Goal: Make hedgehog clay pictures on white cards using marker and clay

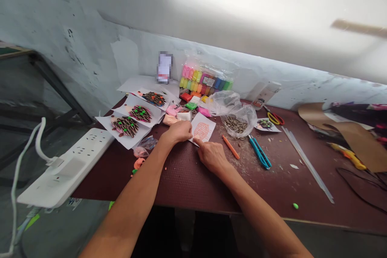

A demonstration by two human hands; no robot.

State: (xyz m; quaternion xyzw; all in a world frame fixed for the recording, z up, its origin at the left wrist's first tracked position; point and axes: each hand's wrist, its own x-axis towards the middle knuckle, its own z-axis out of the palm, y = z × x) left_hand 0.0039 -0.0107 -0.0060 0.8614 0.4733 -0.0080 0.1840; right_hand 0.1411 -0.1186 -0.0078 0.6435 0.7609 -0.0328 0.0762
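Note:
A small white paper [209, 121] lies on the brown table, with an orange clay-like oval [202, 130] covered in a fine pattern and short lines drawn around it. At the paper's left edge my left hand [180, 130] is closed, its fingers curled; what they hold, if anything, is hidden. My right hand [212, 155] reaches in from below, index finger stretched out and its tip touching the lower left of the oval, the other fingers bent under. Just beyond my left hand are a white block [184, 116], a peach clay block [170, 119] and pink clay [173, 110].
Papers with spiky hedgehog figures [125, 126] lie left, near a white power strip [87, 147]. Coloured clay packs [205, 80] lean on the wall. Rightward are a bag of thin brown pieces [236, 124], an orange stick [231, 147], a blue cutter [260, 152], scissors [275, 118] and clear sticks [308, 165].

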